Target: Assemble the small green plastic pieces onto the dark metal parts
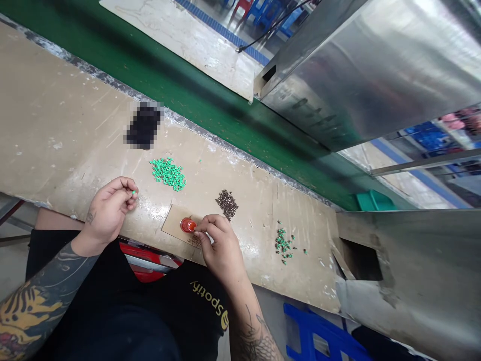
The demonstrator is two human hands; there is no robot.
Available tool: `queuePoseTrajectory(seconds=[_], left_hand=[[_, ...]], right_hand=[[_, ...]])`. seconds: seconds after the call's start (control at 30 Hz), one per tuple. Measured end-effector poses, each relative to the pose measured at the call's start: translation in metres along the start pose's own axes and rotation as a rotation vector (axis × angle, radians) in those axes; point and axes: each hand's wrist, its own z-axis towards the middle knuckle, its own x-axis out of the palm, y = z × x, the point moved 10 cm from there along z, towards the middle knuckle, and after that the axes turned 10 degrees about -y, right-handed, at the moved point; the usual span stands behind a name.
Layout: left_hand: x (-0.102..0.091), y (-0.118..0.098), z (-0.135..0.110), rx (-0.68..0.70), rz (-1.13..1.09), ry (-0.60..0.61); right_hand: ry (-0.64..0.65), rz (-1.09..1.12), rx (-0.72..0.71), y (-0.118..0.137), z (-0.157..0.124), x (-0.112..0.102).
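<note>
My left hand (pixel 109 209) is held just over the front edge of the bench, its fingers curled in a pinch on a small green piece (pixel 134 192). My right hand (pixel 221 245) has its thumb and fingertips pressed together at the side of a small round red container (pixel 188 224). Whatever those fingertips hold is too small to make out. Under the container lies a cardboard piece (pixel 171 220), with brown crumbs (pixel 194 241) near my right fingers. Beyond my hands is a pile of small green pieces (pixel 168 174). A pile of small dark brown pieces (pixel 227 204) lies past my right hand.
A smaller group of green and dark pieces (pixel 283 245) lies to the right on the bench (pixel 255 250). A blurred black object (pixel 143 126) rests near the green wall (pixel 210 133). Metal casing (pixel 361 75) overhangs at upper right. A blue stool (pixel 319 333) stands below.
</note>
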Motion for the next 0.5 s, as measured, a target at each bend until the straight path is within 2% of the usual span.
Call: queuePoseTrajectory(seconds=[0.2,0.5], left_hand=[[0.002,0.002,-0.002,-0.064,-0.021,0.004],[-0.003,0.010,-0.010,-0.058,0.076,0.032]], right_hand=[[0.003,-0.006,-0.002,0.001,0.001,0.001],[0.002,-0.001,0.009,0.001,0.002,0.001]])
